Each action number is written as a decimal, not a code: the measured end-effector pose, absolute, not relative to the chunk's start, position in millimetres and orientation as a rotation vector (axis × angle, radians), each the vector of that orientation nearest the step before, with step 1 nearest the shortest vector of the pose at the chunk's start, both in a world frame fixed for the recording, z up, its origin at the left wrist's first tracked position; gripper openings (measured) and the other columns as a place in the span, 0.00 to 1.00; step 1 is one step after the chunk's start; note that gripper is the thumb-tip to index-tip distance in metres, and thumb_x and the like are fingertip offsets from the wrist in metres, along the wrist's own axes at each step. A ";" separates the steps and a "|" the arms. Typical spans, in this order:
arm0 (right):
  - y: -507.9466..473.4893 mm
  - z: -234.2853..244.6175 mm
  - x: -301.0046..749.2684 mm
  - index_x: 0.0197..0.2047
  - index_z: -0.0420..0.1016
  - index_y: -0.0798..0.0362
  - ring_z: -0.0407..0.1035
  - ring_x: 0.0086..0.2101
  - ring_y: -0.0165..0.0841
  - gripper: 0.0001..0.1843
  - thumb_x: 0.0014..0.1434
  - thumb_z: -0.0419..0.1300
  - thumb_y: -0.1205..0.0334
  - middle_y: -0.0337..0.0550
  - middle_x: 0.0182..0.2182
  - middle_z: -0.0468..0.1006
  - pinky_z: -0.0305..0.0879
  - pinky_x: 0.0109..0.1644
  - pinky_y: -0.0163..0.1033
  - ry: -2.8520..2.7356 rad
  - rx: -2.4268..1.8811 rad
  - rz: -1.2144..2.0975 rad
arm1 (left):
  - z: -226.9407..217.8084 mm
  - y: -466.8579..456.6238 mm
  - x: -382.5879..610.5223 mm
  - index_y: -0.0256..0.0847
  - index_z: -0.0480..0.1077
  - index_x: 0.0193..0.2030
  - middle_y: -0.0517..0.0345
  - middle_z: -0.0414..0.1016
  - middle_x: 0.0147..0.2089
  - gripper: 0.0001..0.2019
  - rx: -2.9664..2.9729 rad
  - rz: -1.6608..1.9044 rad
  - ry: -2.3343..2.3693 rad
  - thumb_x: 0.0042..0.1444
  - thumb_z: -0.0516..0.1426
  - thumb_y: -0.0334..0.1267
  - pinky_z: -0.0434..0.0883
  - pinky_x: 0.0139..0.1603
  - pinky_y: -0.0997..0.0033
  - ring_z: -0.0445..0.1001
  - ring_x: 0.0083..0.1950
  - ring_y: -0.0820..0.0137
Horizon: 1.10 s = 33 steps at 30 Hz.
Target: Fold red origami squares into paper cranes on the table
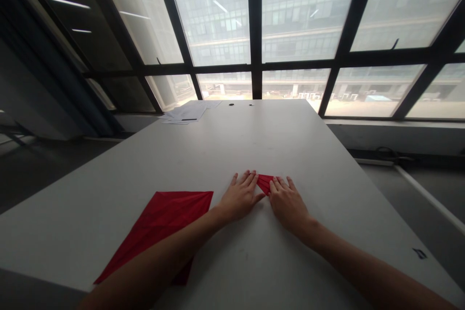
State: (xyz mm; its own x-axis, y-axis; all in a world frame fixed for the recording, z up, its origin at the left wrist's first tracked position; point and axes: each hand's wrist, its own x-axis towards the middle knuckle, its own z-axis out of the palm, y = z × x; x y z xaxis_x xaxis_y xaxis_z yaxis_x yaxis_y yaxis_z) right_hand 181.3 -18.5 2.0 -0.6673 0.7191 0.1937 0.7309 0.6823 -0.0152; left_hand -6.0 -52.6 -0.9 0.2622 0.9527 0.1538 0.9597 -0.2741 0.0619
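A small piece of folded red paper lies on the white table, partly covered by my hands. My left hand rests flat on its left side, fingers stretched forward and thumb pointing right. On its right side lies my right hand, palm down with the fingers extended. Creases run across the bit of red that shows between them. A larger creased red sheet is spread on the table to the left, and my left forearm passes over its lower right part.
White papers with a dark pen-like object on them are at the table's far left. A small dark item lies near the right edge. Large windows stand beyond the table, and a dark curtain hangs left.
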 end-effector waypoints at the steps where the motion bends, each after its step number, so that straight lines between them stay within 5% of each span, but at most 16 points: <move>1: -18.3 1.7 181.4 0.64 0.66 0.67 0.58 0.63 0.47 0.25 0.67 0.46 0.68 0.65 0.62 0.66 0.43 0.69 0.56 -2.715 -1.175 -0.096 | -1.1 -52.7 -7.7 0.37 0.50 0.73 0.43 0.50 0.74 0.35 -2.424 -0.240 -1.903 0.68 0.39 0.58 0.47 0.71 0.44 0.46 0.75 0.54; 9: -16.0 0.0 181.9 0.64 0.65 0.69 0.58 0.64 0.47 0.25 0.68 0.45 0.66 0.68 0.62 0.66 0.41 0.69 0.56 -2.708 -1.159 -0.093 | -2.9 -45.9 -13.9 0.32 0.55 0.71 0.40 0.51 0.73 0.35 -2.241 -0.233 -2.147 0.69 0.38 0.57 0.51 0.70 0.42 0.45 0.75 0.50; 13: -16.5 0.1 180.8 0.64 0.65 0.69 0.58 0.63 0.47 0.25 0.68 0.45 0.66 0.67 0.62 0.66 0.42 0.69 0.56 -2.710 -1.161 -0.100 | 0.7 -42.7 -13.0 0.26 0.49 0.72 0.37 0.47 0.74 0.31 -2.204 -0.327 -2.124 0.71 0.39 0.49 0.50 0.72 0.48 0.44 0.76 0.55; 17: -17.2 0.1 181.4 0.65 0.64 0.67 0.57 0.64 0.47 0.25 0.67 0.45 0.68 0.64 0.63 0.65 0.43 0.69 0.56 -2.723 -1.171 -0.094 | 4.7 -43.3 -9.3 0.37 0.45 0.74 0.48 0.45 0.76 0.28 -2.529 -0.346 -1.761 0.72 0.39 0.46 0.45 0.73 0.55 0.40 0.76 0.63; 24: -10.2 4.7 188.7 0.63 0.67 0.58 0.58 0.64 0.46 0.23 0.70 0.45 0.64 0.56 0.62 0.68 0.44 0.68 0.58 -2.634 -1.200 -0.005 | 0.1 -48.7 -9.9 0.43 0.47 0.74 0.49 0.47 0.75 0.29 -2.647 -0.261 -1.789 0.71 0.39 0.52 0.45 0.72 0.49 0.46 0.75 0.59; 28: 1.4 4.0 194.1 0.54 0.76 0.51 0.59 0.63 0.44 0.19 0.70 0.47 0.64 0.50 0.60 0.72 0.46 0.67 0.56 -2.567 -1.177 0.053 | 4.8 -50.5 -6.1 0.44 0.56 0.70 0.49 0.57 0.72 0.24 -2.581 -0.354 -1.765 0.71 0.43 0.45 0.52 0.69 0.53 0.56 0.71 0.60; 33: 17.2 -2.0 200.1 0.54 0.77 0.45 0.56 0.65 0.41 0.18 0.69 0.49 0.65 0.46 0.62 0.70 0.45 0.68 0.55 -2.548 -1.032 0.207 | 15.1 -46.2 -6.3 0.48 0.73 0.56 0.52 0.73 0.53 0.15 -2.507 -0.462 -1.737 0.69 0.49 0.36 0.65 0.57 0.60 0.70 0.53 0.63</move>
